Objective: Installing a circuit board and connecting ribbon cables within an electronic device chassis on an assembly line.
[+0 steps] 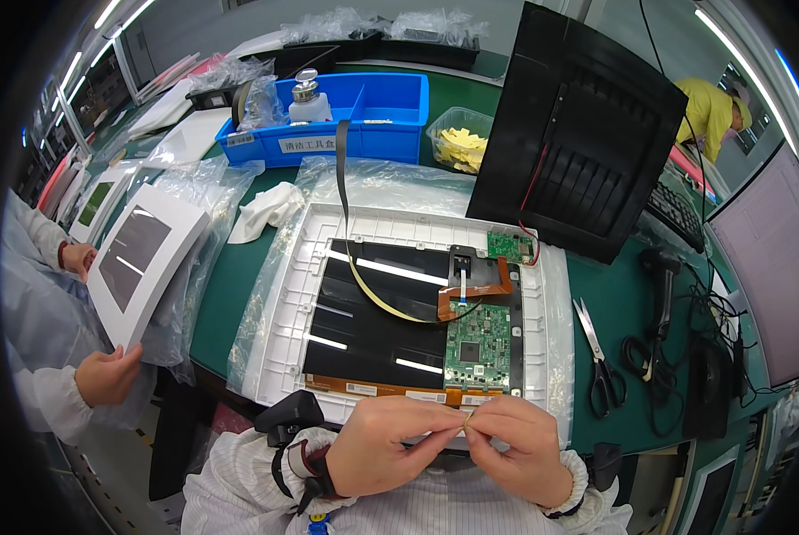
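My left hand (391,446) and my right hand (517,450) meet just in front of the device's near edge. Both are closed in a pinch on one small yellowish piece (468,421), mostly hidden by the fingertips. Beyond them lies an opened white plastic housing (285,308) holding a dark panel (377,321) and a green circuit board (478,343). A long flat ribbon cable (344,192) arches up from the board side. An orange flex cable (480,291) bends above the board. Thin red and black wires link a smaller green board (506,244) to a black cover (587,134) standing upright behind.
Scissors (598,361), a handheld scanner (658,294) and tangled cables lie right, beside a monitor (770,267). A blue divided bin (391,94), a clear tub (460,140) of yellow pieces and a white cloth (270,209) sit behind. Left, another person's hands hold a white framed panel (150,254).
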### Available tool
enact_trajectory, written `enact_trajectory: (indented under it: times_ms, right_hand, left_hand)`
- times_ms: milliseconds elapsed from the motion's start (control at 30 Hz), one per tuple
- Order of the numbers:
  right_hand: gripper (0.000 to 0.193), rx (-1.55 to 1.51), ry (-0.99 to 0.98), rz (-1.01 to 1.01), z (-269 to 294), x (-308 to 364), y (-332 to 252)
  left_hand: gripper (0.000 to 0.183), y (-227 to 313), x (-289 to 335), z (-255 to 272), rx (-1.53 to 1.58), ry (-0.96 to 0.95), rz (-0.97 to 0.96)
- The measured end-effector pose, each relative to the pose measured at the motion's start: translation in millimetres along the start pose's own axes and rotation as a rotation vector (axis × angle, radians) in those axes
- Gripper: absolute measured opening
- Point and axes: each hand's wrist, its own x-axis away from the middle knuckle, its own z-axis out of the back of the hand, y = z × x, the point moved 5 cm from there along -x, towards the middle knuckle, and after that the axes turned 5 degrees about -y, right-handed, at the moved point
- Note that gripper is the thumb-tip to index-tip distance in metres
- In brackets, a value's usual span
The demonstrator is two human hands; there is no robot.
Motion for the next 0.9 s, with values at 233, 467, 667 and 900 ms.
enact_trajectory:
  times_ms: [233, 467, 667, 900]
  right_hand:
    - [0.014, 0.047, 0.004, 0.009, -1, -5, -2]
    - [0.009, 0.216, 0.165, -0.056, 1, 7, -8]
    - [0.008, 0.149, 0.007, -0.008, -2, -1, -17]
    - [0.005, 0.179, 0.058, 0.004, 1, 1, -18]
  left_hand:
    - [0.019, -1, -2, 2, 0.017, -0.011, 0.028]
    - [0.017, -1, -2, -7, 0.008, -0.036, -0.063]
    - [0.016, -3, 5, -5, 0.054, -0.008, 0.002]
    - [0.016, 2, -1, -5, 0.009, -0.002, -0.047]
